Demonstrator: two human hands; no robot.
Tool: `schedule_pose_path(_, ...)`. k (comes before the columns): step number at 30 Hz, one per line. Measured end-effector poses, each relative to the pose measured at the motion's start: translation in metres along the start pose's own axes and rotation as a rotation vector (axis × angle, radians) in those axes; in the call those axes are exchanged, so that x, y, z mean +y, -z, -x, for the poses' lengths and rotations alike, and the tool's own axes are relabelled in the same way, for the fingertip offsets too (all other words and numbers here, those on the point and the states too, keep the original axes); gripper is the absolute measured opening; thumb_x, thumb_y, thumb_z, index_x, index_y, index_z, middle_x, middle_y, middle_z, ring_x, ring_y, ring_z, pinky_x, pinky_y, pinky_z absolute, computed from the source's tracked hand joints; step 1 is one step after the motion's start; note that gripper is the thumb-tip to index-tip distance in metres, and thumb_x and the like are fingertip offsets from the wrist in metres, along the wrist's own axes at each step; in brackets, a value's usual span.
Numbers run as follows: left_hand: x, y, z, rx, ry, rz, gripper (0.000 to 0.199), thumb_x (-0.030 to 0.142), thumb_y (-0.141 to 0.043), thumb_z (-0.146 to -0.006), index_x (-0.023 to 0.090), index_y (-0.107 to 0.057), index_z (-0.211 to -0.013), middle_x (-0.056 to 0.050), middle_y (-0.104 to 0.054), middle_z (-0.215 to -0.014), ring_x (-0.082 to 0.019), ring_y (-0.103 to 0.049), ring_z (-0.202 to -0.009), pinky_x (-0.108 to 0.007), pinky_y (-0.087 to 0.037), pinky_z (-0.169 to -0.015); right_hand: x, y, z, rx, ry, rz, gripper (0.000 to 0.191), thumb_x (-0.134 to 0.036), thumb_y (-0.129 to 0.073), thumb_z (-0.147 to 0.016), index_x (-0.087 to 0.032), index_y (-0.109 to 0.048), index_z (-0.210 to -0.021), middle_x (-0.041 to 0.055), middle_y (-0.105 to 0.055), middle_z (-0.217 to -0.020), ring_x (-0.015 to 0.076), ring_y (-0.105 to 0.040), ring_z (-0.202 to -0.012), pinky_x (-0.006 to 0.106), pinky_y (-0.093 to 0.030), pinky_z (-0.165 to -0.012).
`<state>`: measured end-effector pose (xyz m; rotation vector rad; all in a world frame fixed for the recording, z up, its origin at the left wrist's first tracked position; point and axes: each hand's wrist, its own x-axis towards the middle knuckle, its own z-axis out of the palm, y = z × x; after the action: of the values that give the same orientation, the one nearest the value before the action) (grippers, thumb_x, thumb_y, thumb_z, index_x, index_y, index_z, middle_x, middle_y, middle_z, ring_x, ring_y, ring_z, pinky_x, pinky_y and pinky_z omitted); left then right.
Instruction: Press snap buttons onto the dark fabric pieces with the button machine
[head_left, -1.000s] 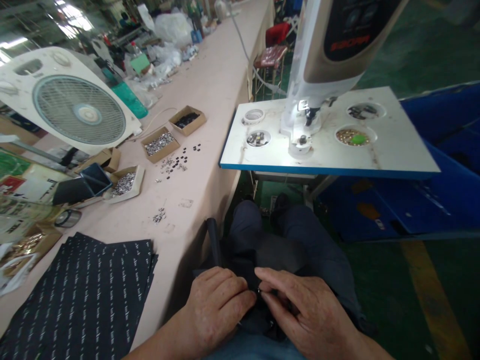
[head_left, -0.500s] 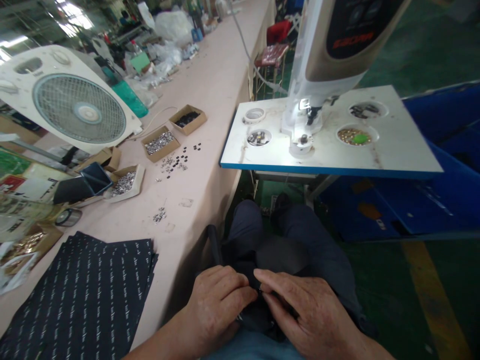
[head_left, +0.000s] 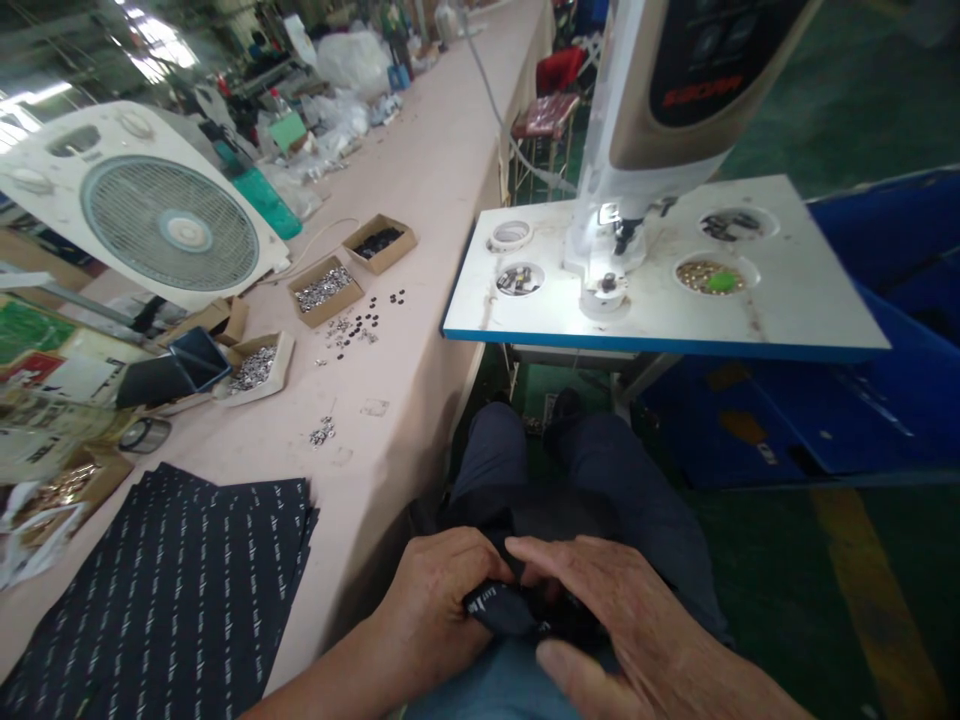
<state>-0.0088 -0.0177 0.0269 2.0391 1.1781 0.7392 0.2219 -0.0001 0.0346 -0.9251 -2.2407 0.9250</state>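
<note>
Over my lap, my left hand [head_left: 442, 600] is closed around a dark piece of fabric [head_left: 510, 610] with small white print on it. My right hand [head_left: 615, 610] lies against the other side of the fabric, its fingers stretched out and its thumb held apart. Part of the cloth is hidden under both hands, and more dark material [head_left: 555, 508] drapes across my thighs. To my left on the table lies a stack of black printed fabric pieces [head_left: 180, 590]. In front stands a press machine [head_left: 600, 230] on a white board [head_left: 547, 325] with round parts wells.
Small boxes of silver [head_left: 326, 290] and black parts [head_left: 379, 240] stand on the long table [head_left: 390, 420], with loose fasteners [head_left: 322, 432] nearby. A white fan [head_left: 176, 225] is at the left. Blue bins [head_left: 750, 420] stand at the right.
My right thumb has moved away from my fingers, opening the hand. The fabric has turned between my hands, so its white print shows. A dark strap-like piece at my left has dropped down.
</note>
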Motion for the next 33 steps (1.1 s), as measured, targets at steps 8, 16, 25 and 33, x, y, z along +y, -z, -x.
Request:
schedule_pose_path(8, 0.008, 0.005, -0.013, -0.114, 0.466, 0.135, 0.013, 0.005, -0.067, -0.067, 0.016, -0.067, -0.073, 0.004, -0.061, -0.070, -0.009, -0.055, -0.066, -0.020, -0.036, -0.062, 0.009, -0.019, -0.005, 0.004, -0.060, -0.002, 0.060, -0.017, -0.072, -0.079, -0.026, -0.053, -0.136, 0.0069, -0.074, -0.120, 0.0257, -0.072, -0.104, 0.041, -0.057, -0.092)
schedule_pose_path(16, 0.001, 0.008, -0.025, -0.267, 0.728, 0.514, 0.028, 0.035, -0.079, -0.073, 0.012, -0.064, -0.076, 0.004, -0.048, -0.067, -0.009, -0.040, -0.064, -0.021, -0.032, -0.058, 0.017, -0.013, -0.026, -0.081, -0.271, -0.283, 0.058, -0.005, -0.055, -0.073, -0.024, -0.066, -0.126, 0.0022, -0.077, -0.115, 0.0200, -0.073, -0.101, 0.028, -0.056, -0.087)
schedule_pose_path(25, -0.003, 0.017, -0.032, -0.411, 0.744, 0.820, 0.030, 0.033, -0.081, -0.071, 0.011, -0.064, -0.080, 0.003, -0.047, -0.071, -0.009, -0.037, -0.067, -0.022, -0.028, -0.062, 0.019, 0.007, -0.041, -0.217, -0.494, -0.674, 0.049, -0.013, -0.061, -0.078, -0.020, -0.064, -0.127, 0.0007, -0.077, -0.105, 0.0182, -0.070, -0.093, 0.027, -0.054, -0.083)
schedule_pose_path(33, 0.001, 0.009, -0.029, -0.348, 0.820, 0.832, 0.028, 0.033, -0.076, -0.072, 0.013, -0.057, -0.071, 0.004, -0.040, -0.068, -0.008, -0.030, -0.063, -0.023, -0.024, -0.059, 0.025, 0.002, -0.038, -0.206, -0.537, -0.644, 0.047, -0.015, -0.063, -0.080, -0.022, -0.061, -0.127, 0.0004, -0.076, -0.101, 0.0182, -0.070, -0.090, 0.027, -0.052, -0.077)
